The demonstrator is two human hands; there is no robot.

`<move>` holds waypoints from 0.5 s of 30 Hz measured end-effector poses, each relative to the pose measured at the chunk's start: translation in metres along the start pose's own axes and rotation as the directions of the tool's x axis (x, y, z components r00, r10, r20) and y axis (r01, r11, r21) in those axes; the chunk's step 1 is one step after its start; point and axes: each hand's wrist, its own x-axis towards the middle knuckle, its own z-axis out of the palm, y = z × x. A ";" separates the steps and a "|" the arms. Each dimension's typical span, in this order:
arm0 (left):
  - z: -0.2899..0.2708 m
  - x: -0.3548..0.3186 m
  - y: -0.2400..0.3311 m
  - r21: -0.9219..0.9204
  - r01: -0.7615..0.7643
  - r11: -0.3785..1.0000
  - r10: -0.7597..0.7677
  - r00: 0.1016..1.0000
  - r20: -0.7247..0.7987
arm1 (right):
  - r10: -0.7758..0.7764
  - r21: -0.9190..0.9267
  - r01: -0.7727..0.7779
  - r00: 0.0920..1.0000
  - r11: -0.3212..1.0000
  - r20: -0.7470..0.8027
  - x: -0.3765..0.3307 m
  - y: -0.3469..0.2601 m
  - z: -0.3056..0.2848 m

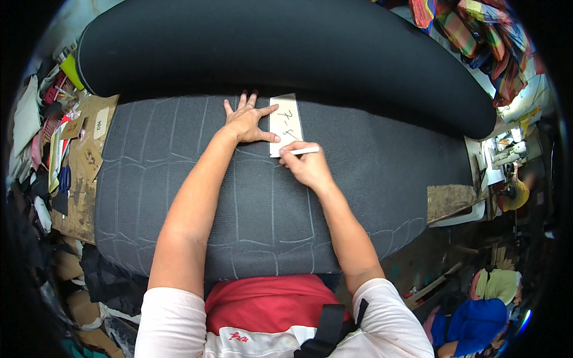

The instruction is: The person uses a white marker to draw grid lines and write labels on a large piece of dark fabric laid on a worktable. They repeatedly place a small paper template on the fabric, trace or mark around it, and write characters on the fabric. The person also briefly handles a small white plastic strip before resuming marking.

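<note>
- Grey cloth [370,173] with pale lines covers most of the wooden tabletop [450,200] in a cluttered workroom.
- Black roll [268,48] blocks the tabletop's far edge; blue scissors [64,179] lie by its left edge.
- White card [290,107] lies on the cloth near the roll, the left hand [243,122], fingers spread, touching its left side.
- Right hand [309,169] pinches a white stick [305,150] at the card's near end.

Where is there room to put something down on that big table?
The biggest bare patch is the dark cloth right of the right hand, in front of the big black roll. The small wooden corner past the cloth's right edge looks free too. It's crowded at the left end, with card pieces and scissors, and around the white card.
</note>
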 end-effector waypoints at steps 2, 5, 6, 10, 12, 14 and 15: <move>0.001 0.001 -0.001 -0.011 -0.003 1.000 0.003 1.000 -0.010 | 0.116 -0.043 -0.121 0.987 0.992 -0.114 -0.001 0.000 -0.012; 0.002 0.000 -0.003 -0.020 0.003 1.000 -0.004 1.000 -0.031 | -0.226 -0.555 -0.037 0.889 0.831 -0.398 -0.008 -0.006 -0.031; 0.003 -0.001 -0.002 -0.032 -0.015 0.999 0.013 0.999 -0.047 | -0.324 -0.545 0.023 0.824 0.838 -0.464 -0.008 -0.008 -0.033; 0.018 -0.027 0.011 -0.124 -0.057 0.991 0.002 0.916 -0.402 | -0.522 -0.229 0.483 0.651 0.845 -0.551 -0.005 -0.011 -0.018; 0.024 -0.045 0.022 -0.639 -0.186 0.746 -0.086 0.925 -0.370 | -0.594 -0.274 0.551 0.567 0.789 -0.571 -0.003 -0.008 -0.004; 0.026 -0.057 0.034 -0.914 -0.267 0.306 -0.070 0.951 -0.301 | -0.664 -0.301 0.608 0.554 0.735 -0.503 -0.003 -0.002 0.007; 0.024 -0.063 0.038 -0.972 -0.211 0.100 -0.043 0.975 -0.216 | -0.656 -0.248 0.625 0.591 0.741 -0.469 -0.004 0.002 0.011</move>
